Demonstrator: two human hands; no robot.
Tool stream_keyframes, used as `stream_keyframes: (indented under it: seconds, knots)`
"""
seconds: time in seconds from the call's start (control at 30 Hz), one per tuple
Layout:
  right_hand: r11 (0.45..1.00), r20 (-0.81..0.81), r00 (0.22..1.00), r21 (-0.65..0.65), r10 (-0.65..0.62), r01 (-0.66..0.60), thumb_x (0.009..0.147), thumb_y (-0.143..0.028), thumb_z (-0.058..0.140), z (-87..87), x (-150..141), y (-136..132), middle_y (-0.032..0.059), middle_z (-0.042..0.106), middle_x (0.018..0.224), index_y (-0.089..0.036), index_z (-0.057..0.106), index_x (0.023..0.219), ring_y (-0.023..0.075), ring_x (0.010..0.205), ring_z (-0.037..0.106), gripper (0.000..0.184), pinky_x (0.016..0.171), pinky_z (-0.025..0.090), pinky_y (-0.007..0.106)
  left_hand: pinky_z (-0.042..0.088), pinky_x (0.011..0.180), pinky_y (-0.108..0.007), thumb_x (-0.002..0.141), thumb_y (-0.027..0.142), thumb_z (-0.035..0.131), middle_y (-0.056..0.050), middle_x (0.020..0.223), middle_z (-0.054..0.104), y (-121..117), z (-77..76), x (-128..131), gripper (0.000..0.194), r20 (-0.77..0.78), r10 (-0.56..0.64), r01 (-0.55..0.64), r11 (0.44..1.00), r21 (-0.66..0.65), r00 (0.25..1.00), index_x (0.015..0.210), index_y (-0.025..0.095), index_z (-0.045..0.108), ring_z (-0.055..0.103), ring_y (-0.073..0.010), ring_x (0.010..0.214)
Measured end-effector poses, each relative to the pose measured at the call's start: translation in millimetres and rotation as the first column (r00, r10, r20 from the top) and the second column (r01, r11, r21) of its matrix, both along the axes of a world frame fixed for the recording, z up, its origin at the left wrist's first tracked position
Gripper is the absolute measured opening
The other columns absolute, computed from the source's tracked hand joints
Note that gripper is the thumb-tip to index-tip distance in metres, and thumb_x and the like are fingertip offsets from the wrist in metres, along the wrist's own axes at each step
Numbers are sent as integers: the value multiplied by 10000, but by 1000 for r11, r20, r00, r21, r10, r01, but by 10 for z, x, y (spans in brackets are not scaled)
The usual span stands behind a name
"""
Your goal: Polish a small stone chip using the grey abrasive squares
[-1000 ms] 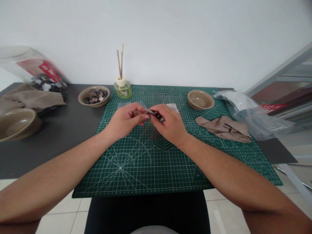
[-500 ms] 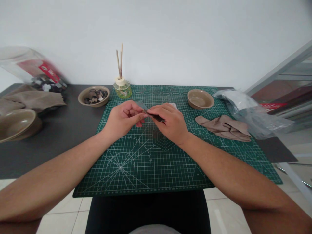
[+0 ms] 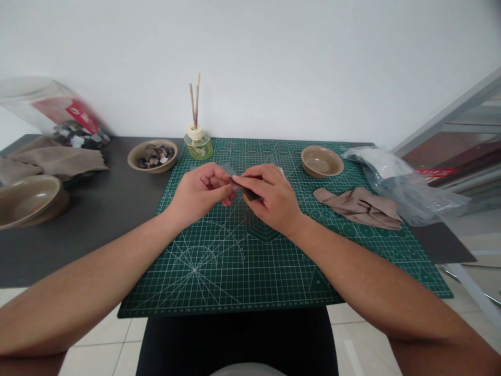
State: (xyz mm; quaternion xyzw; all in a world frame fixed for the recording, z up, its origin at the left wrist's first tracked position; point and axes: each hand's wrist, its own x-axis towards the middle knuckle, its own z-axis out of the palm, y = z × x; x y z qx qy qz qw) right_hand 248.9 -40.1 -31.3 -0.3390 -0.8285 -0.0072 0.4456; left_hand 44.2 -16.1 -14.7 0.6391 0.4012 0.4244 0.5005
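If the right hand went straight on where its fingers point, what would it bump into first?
Most likely the person's bare left hand. The bare right hand, holding a small, flat, dark piece, points towards it. They're so close that I can't tell whether they already touch.

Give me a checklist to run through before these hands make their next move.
1. Right hand gripping the dark piece: ok.
2. Left hand gripping it too: cannot tell; the fingertips of both hands are too close together.
3. Bowl of small pieces upright on the table: ok.
4. Reed diffuser upright, apart from both hands: ok.
5. Brown cloth on the mat lying flat: not ok, crumpled.
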Motion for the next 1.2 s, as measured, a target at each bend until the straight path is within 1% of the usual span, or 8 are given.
stream_keyframes:
  seconds: [0.07,0.2,0.47,0.57,0.67,0.83,1.07,1.2]
  knots:
    - [1000,21,1000,-8,2,-2,1021,-206,589,-6,7,4,67,772,1128,-273,760,1258,232,1016,660,300,933,516,449,563,526,-246,733,290,854,28,582,711,8,-17,-3,274,6,-16,16,1000,-3,1000,828,202,612,700,-151,516]
    - [999,62,998,-46,-2,5,1025,-211,602,-10,19,18,55,788,1167,-296,766,1268,238,1032,652,305,948,507,459,565,527,-237,709,264,863,41,577,702,10,-30,-1,295,13,-29,30,1000,-9,999,833,202,603,707,-149,515]
    - [996,66,996,-70,-53,57,1009,-181,612,-4,20,29,65,808,1180,-266,782,1265,259,1025,659,319,956,528,480,574,533,-248,743,265,824,36,594,705,1,-25,2,254,13,-15,15,1000,3,1000,853,201,604,706,-149,528]
    - [998,81,996,-52,-27,31,1008,-169,607,3,15,10,70,809,1228,-241,773,1284,261,1045,667,330,960,539,481,574,544,-243,737,250,821,31,596,710,-1,-25,4,244,-13,-28,28,1000,1,1000,830,199,602,706,-144,540]
    - [997,104,995,-78,6,2,995,-143,611,11,8,-5,48,793,1293,-270,761,1308,254,1074,674,370,993,540,485,562,539,-237,738,237,799,32,587,707,-10,-12,8,218,-39,-30,30,1000,6,999,805,204,594,700,-141,533]
    - [995,134,991,-96,0,13,998,-163,607,16,-10,2,51,750,1377,-266,733,1357,262,1136,671,395,1048,527,502,568,541,-246,752,241,782,28,585,708,-9,18,0,212,-28,2,-2,1000,13,1000,810,210,580,710,-151,538]
    - [990,187,979,-102,-76,96,1013,-162,564,33,3,6,69,749,1373,-209,722,1373,249,1156,704,395,1053,537,462,563,519,-240,762,273,822,24,602,709,6,-33,10,267,47,16,-17,1000,14,999,845,201,579,688,-139,516]
    - [991,230,971,-106,-60,87,1035,-162,522,56,-9,-16,74,739,1390,-191,707,1392,222,1205,710,403,1063,540,413,556,520,-225,762,244,813,29,584,699,10,-63,25,249,46,-2,1,1000,20,999,830,199,578,692,-138,523]
